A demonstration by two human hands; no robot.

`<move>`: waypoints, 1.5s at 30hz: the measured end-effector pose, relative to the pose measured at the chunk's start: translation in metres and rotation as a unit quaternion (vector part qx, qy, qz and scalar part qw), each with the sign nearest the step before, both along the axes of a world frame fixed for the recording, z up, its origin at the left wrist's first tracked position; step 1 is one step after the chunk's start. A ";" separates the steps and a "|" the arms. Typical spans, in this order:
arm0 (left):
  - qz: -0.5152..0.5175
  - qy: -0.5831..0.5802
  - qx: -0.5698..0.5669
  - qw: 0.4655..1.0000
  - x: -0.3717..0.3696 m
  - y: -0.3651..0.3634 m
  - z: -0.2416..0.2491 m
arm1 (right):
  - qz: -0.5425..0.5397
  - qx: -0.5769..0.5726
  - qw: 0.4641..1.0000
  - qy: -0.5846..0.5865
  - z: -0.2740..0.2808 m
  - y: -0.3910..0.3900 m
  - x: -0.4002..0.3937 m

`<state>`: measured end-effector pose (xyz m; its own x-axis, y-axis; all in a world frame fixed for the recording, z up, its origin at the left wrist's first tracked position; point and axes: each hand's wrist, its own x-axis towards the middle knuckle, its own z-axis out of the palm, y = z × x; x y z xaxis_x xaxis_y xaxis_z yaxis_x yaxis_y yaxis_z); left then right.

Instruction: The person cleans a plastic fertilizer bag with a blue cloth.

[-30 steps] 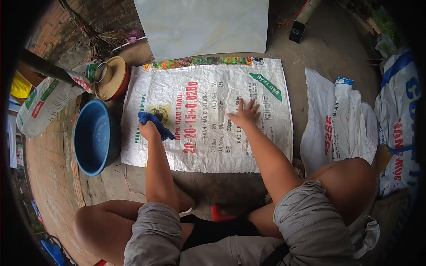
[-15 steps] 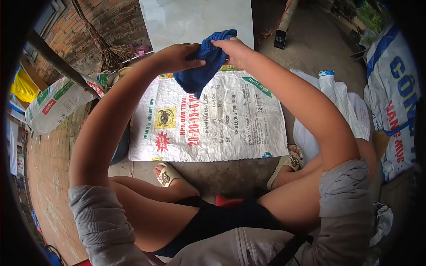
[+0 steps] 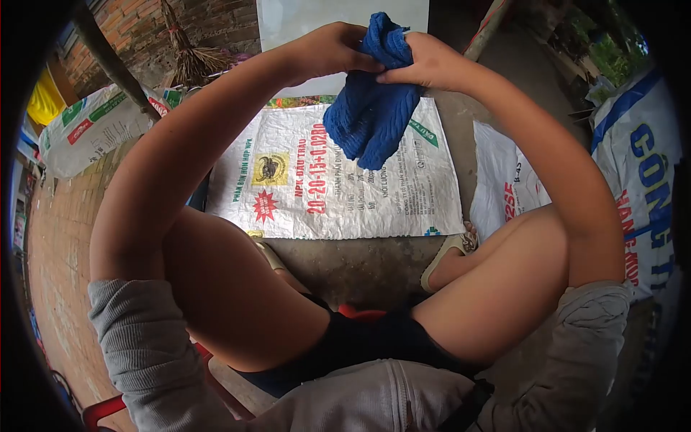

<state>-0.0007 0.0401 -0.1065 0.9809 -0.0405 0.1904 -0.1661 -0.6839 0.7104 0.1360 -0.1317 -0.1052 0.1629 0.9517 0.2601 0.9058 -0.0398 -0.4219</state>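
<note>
A blue ribbed cloth (image 3: 378,119) hangs bunched in front of me, its lower part drooping in folds. On its left side my left hand (image 3: 335,52) is closed on the upper part, with thumb and fingers pinching it. My right hand (image 3: 434,65) grips the same upper part from the right, its thumb pointing toward the left thumb. Some of the cloth sticks up above both hands. Below it, a printed white fertilizer sack (image 3: 288,209) lies flat on the ground.
Behind the sack stands a pale board (image 3: 288,18). A straw broom (image 3: 194,61) leans by the brick wall at left. More sacks lie to the left (image 3: 93,137) and right (image 3: 504,180), with a large white-and-blue sack (image 3: 640,165) farther right. A red seat (image 3: 101,414) is under me.
Both hands have moved right and slightly up in view with the cloth. The cloth now hangs lower and more spread, and the hands are closer together. My knees appear raised.
</note>
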 end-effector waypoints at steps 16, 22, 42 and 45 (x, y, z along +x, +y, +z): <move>0.065 0.099 -0.021 0.993 -0.019 0.070 0.032 | -0.007 -0.180 0.953 0.242 0.024 -0.034 0.061; 0.137 -0.050 0.064 0.987 -0.004 0.026 0.018 | 0.032 -0.174 0.968 0.179 0.033 -0.020 0.028; -0.006 0.012 0.056 0.998 -0.006 -0.031 -0.014 | 0.070 -0.131 0.985 0.088 0.040 -0.055 0.014; -0.013 0.093 0.076 0.993 -0.003 -0.060 0.002 | 0.131 -0.139 0.979 0.069 0.036 -0.040 0.010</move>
<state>-0.0033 -0.0203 -0.1048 0.9967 -0.0816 -0.0035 -0.0619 -0.7829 0.6191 0.1458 -0.1714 -0.0690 -0.0801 0.9965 -0.0221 0.8351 0.0550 -0.5473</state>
